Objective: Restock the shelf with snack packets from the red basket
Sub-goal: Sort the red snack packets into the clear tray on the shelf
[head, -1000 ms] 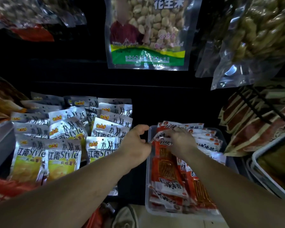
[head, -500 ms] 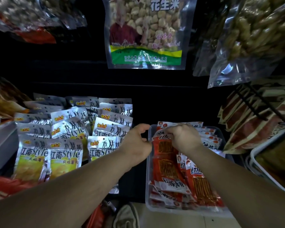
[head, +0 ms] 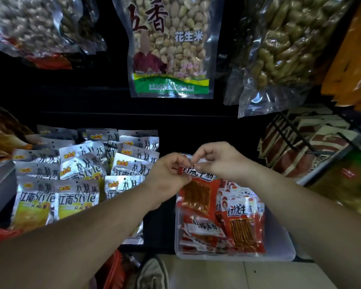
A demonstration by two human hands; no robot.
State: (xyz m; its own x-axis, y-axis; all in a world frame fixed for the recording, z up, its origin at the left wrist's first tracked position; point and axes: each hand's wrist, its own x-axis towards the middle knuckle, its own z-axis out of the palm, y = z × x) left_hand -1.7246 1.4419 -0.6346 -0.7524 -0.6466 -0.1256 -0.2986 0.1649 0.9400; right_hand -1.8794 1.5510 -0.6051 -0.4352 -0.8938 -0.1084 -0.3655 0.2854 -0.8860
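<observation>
1. Pinching from both sides, the left hand (head: 169, 174) has its thumb and curled fingers closed on the top left corner of a red plastic snack packet (head: 197, 190) with a white lettered band. The right hand (head: 221, 161), fingers bent downward, grips the same top edge just beside it. The two hands are almost touching.
2. Both bare forearms come in from the lower corners and converge over the shelf front.
3. The packet's long axis runs away from the person. Its banded top is at the far end, in the hands, and its clear window of orange-brown sticks faces up. Its lower end points back toward the person, over the near left part of a clear plastic tray (head: 279, 254). Whether that end rests on the packets beneath cannot be told.
4. More red stick packets (head: 243, 224) lie overlapping in the tray, one with its lettering upside down.
5. The tray sits on a dark shelf (head: 163, 230). To its left, silver-and-yellow foil packets (head: 75, 198) stand in overlapping rows.
6. To the right, a black wire rack (head: 288, 130) holds brown-and-cream packets (head: 313, 151).
7. Above hangs a clear bag of pale peanuts (head: 171, 49) with a green strip, and clear bags of nuts (head: 290, 49) hang beside it.
8. Below are a pale tiled floor (head: 206, 274), a grey shoe (head: 154, 274) and a cropped red-orange plastic shape (head: 113, 272). The light is dim.
</observation>
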